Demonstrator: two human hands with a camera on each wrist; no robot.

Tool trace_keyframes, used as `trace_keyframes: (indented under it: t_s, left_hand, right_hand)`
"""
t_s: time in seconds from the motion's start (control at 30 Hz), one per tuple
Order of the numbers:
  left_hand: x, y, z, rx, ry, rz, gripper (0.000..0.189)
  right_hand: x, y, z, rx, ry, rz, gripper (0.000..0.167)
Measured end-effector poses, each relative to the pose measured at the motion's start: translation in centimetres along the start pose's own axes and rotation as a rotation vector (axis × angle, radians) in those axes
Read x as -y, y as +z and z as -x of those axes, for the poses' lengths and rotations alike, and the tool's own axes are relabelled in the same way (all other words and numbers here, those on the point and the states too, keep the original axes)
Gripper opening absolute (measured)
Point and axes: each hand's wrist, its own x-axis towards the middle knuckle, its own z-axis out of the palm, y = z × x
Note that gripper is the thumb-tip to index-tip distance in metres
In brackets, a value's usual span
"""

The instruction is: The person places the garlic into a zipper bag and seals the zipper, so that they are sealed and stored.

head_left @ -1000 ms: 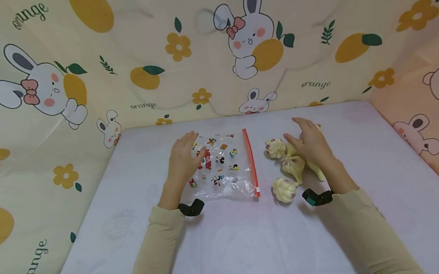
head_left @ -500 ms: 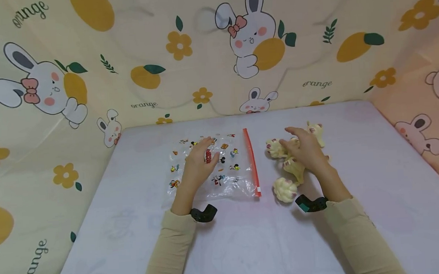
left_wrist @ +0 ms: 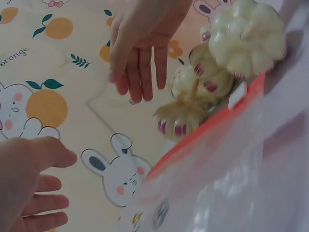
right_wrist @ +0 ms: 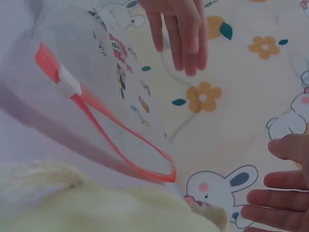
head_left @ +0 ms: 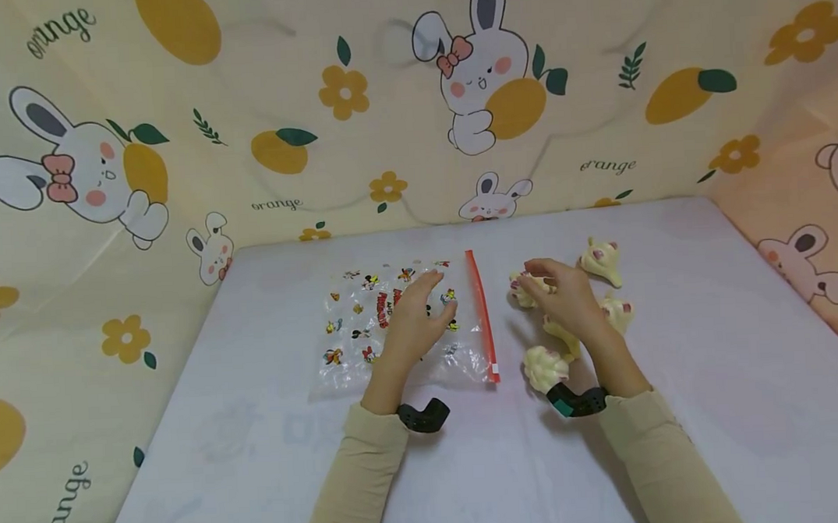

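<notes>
Left hand (head_left: pixel 415 324): empty, fingers loose, above the bag (head_left: pixel 361 318).
Right hand (head_left: pixel 571 302): empty, fingers loose, over the garlic bulbs (head_left: pixel 544 367).
Bag: flat on the table (head_left: pixel 470 478), red zip edge facing the bulbs.
Garlic bulbs: at least 5, right of the bag.
Backdrop (head_left: pixel 398 98): rabbits, oranges.

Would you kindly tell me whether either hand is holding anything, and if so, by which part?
Nothing is held: both hands are empty, the left hand near the clear bag, the right hand near the garlic bulbs.
</notes>
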Motion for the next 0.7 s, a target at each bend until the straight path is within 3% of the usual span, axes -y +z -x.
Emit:
trace_keyframes:
  t_s: [0.17,0.5,0.7]
  left_hand:
    - [-1.2,1.6,-0.5,0.002,-0.041,0.061,0.053]
    - [-3.1,5.0,-0.8,-0.110,-0.186,0.161,0.071]
    - [-3.6,6.4,-0.6,-0.091,-0.258,0.095,0.090]
  right_hand:
    - [-0.5,0.0,0.1,-0.019,0.016,-0.044,0.039]
    - [-1.2,-0.4,0.0,-0.067,-0.011,-0.059,0.034]
    - [-1.2,-0.5,-0.1,-0.068,-0.008,-0.067,0.033]
